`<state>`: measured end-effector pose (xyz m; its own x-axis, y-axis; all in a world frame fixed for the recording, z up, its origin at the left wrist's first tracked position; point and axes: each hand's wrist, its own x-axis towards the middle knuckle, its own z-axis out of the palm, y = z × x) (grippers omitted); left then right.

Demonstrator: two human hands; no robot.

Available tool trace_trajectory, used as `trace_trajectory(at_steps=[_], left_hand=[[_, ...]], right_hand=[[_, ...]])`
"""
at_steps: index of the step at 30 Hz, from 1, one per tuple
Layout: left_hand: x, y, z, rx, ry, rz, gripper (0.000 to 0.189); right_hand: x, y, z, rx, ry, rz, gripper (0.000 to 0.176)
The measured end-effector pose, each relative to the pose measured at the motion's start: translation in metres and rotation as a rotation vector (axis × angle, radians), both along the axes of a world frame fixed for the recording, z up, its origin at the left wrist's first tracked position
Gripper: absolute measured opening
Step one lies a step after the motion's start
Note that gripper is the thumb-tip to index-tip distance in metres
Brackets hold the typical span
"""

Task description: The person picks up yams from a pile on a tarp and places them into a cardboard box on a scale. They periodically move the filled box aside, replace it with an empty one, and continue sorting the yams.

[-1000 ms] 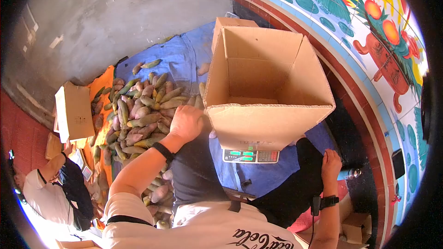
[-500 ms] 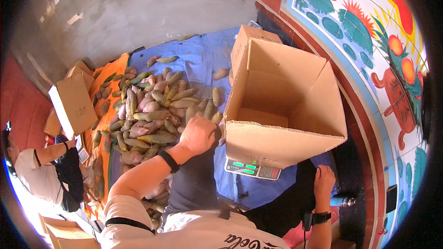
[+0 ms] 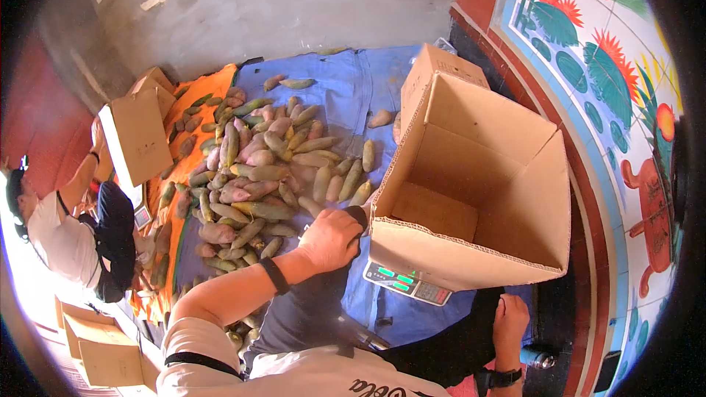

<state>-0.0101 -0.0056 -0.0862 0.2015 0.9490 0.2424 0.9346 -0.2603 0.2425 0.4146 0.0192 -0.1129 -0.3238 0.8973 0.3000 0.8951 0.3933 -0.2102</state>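
Observation:
My left hand (image 3: 331, 238) is closed, fingers curled, over my dark-trousered knee beside the pile of long green and pinkish vegetables (image 3: 257, 169); whatever it may hold is hidden. My right hand (image 3: 510, 323) rests with curled fingers on my other leg, and no object shows in it. An open, empty cardboard box (image 3: 471, 250) stands on a digital scale (image 3: 407, 284) between my knees, its lit green displays facing me. A black band circles my left wrist and a watch (image 3: 498, 378) my right.
Behind the open box is another carton (image 3: 441, 70). Blue and orange sheets lie beneath the vegetables. At the left, another person (image 3: 66, 242) sits with a hand at a box (image 3: 136, 136). More cartons (image 3: 110, 353) stand at lower left. A painted tile wall (image 3: 588, 66) rises at right.
The view has shifted, so the pile and box appear further right. My left hand stays curled near my knee. The other person's arm has risen to the box at the left.

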Motion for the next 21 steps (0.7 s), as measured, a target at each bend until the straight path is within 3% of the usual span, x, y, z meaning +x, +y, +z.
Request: trace_trajectory(at_steps=[8,21], left_hand=[[0.016,0.009,-0.005,0.055,-0.062,-0.096,0.025],[0.006,-0.002,-0.008,0.047,-0.110,-0.043,0.031]], right_hand=[[0.004,-0.007,0.000,-0.031,0.008,-0.014,0.009],[-0.008,-0.003,0.001,0.037,-0.047,-0.012,0.008]])
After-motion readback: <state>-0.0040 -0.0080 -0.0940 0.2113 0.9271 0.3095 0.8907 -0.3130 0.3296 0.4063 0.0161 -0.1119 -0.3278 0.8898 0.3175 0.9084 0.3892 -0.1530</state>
